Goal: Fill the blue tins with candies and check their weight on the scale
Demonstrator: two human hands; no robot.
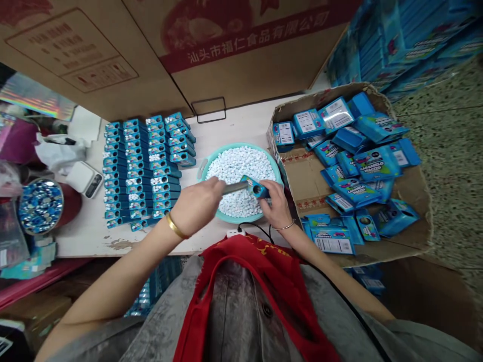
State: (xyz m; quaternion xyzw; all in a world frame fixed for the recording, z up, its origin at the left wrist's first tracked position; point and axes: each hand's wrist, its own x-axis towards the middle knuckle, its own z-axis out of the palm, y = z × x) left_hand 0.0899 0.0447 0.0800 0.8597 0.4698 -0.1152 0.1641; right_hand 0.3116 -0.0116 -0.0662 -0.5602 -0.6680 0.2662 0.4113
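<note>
My left hand (202,203) is closed around a metal scoop (234,188), whose far end meets the top of a small blue candy box (253,188). Fingers of my right hand (277,203) grip that box, tilted so its round hole faces up. Both hands are over a turquoise basin (200,173) full of small white candies (241,160). Whether candies lie in the scoop cannot be made out. To the left, rows of upright blue boxes (141,171) stand close together, several with white candies showing at their holes.
An open carton (302,178) of loose blue boxes sits on the right. Large cardboard cartons (241,75) wall off the back, with a black wire frame (209,110) before them. At left are a white scale (85,178) and a tub of shiny blue pieces (41,206).
</note>
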